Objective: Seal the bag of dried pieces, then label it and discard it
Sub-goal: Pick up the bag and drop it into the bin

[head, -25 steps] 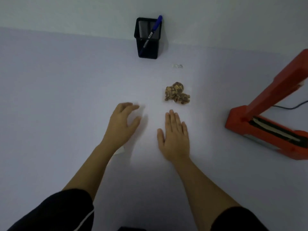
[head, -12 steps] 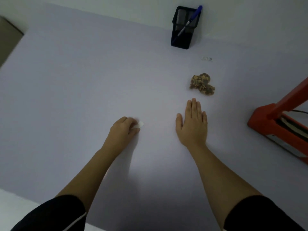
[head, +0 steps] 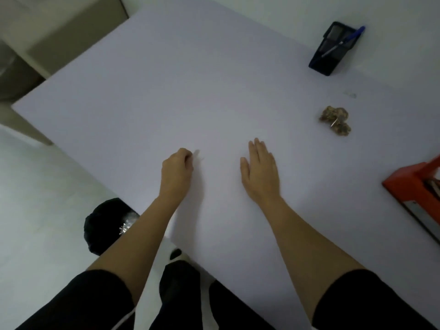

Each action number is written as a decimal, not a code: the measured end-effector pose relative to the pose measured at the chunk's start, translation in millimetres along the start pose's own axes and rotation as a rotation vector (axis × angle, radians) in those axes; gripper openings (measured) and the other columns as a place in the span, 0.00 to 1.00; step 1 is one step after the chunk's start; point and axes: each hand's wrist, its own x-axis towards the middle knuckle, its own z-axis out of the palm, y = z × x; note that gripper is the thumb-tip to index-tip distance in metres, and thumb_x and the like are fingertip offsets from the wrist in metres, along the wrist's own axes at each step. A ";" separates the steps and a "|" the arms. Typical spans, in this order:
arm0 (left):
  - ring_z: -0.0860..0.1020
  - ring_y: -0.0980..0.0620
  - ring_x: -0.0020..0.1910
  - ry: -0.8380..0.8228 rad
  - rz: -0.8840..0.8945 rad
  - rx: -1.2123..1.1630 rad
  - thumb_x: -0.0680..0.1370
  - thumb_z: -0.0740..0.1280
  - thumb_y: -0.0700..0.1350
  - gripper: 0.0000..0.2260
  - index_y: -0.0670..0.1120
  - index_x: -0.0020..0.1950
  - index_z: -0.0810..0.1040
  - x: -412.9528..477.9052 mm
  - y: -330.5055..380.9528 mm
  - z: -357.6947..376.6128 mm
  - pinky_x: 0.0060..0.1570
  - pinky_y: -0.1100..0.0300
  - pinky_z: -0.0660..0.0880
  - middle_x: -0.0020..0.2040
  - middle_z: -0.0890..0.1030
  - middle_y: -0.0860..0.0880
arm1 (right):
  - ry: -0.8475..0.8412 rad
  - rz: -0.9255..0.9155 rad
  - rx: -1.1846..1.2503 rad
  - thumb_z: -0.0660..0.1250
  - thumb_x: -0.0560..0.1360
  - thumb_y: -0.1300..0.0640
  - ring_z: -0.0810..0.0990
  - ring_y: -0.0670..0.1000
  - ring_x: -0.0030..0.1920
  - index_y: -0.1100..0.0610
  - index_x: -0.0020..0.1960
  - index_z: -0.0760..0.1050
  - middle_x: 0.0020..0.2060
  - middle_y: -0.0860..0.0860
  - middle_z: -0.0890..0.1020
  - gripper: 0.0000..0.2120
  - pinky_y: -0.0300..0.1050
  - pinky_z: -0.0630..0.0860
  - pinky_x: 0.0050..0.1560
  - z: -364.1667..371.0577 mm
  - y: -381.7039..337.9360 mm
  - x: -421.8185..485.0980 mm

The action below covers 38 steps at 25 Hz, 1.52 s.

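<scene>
Head view. The bag of dried pieces [head: 335, 120] lies on the pale worktop [head: 190, 91], far right of centre, well apart from both hands and untouched. It reads as a small lumpy mass of brown and tan fragments under a clear film, with one bright glint on its surface; whether its mouth is open or closed cannot be told. Beyond it lies a small pale label [head: 350, 94], blurred, and further back a black mesh pen holder [head: 329, 52] carrying a blue pen [head: 342, 41]. At the right edge an orange heat sealer [head: 415, 184] is partly cut off by the frame.

The left hand [head: 176, 172] rests on the worktop with its grip curled closed; something small and pale seems to show at the fingertips [head: 189, 155], too blurred to identify, so what it grasps, if anything, cannot be told. The right hand [head: 259, 170] lies flat, palm down, grip released and holding nothing. A black-lined waste bin [head: 107, 225] stands on the floor beside the near left corner of the worktop.

Risks, as judged: the film looks slippery and the contents loose, so lifting the bag by one corner could spill pieces if it is unsealed. Fragments caught in the seam would probably weaken the seal. The label is small and light, and could be brushed off unnoticed.
</scene>
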 end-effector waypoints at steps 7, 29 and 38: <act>0.79 0.50 0.34 0.289 -0.341 -0.168 0.79 0.60 0.44 0.08 0.41 0.50 0.75 -58.1 -153.8 -132.2 0.35 0.69 0.71 0.38 0.81 0.44 | -0.226 -0.238 0.203 0.44 0.76 0.45 0.59 0.54 0.73 0.60 0.72 0.60 0.72 0.56 0.65 0.30 0.50 0.53 0.72 92.6 -203.3 -65.9; 0.78 0.51 0.41 -0.071 -0.778 -0.182 0.75 0.66 0.41 0.06 0.42 0.50 0.80 -83.0 -614.5 101.9 0.43 0.61 0.70 0.41 0.80 0.48 | -0.632 0.014 -0.230 0.55 0.79 0.47 0.72 0.59 0.60 0.56 0.75 0.44 0.74 0.56 0.53 0.31 0.52 0.74 0.51 574.9 -194.2 -95.7; 0.77 0.42 0.52 -0.052 -0.884 -0.135 0.77 0.62 0.40 0.15 0.37 0.63 0.74 -63.5 -647.2 148.4 0.45 0.63 0.66 0.54 0.80 0.38 | -0.594 0.012 0.043 0.56 0.79 0.60 0.76 0.59 0.54 0.57 0.74 0.35 0.69 0.61 0.64 0.34 0.52 0.77 0.51 618.7 -162.8 -110.9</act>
